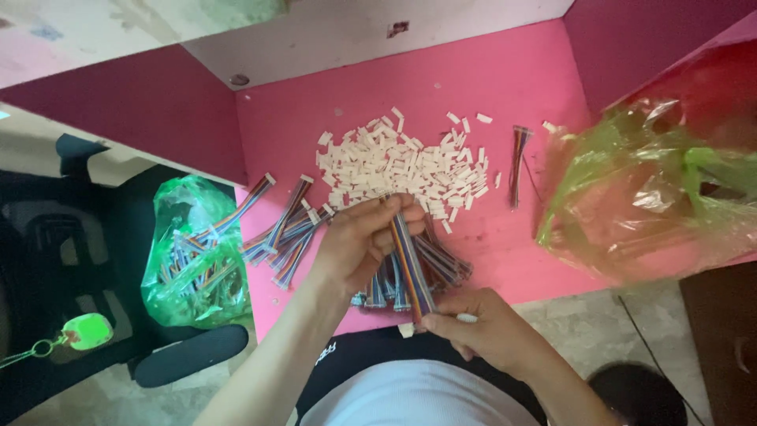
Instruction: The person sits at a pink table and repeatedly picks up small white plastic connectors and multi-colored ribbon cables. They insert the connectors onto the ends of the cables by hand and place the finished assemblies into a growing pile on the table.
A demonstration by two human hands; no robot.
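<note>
Rainbow ribbon cable (410,260) pinched by left hand (359,241) and right hand (481,327) | lower end hidden | connector pile (402,162) blurred

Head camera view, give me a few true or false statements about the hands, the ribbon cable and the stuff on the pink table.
1. Both hands hold one multicoloured ribbon cable. True.
2. The left hand lies flat on the table. False: it grips the cable's upper part.
3. The right hand pinches the cable's lower end. True.
4. The white connector pile sits inside a bag. False: it lies loose on the pink table.
5. A green bag holds more cables. True.
</note>
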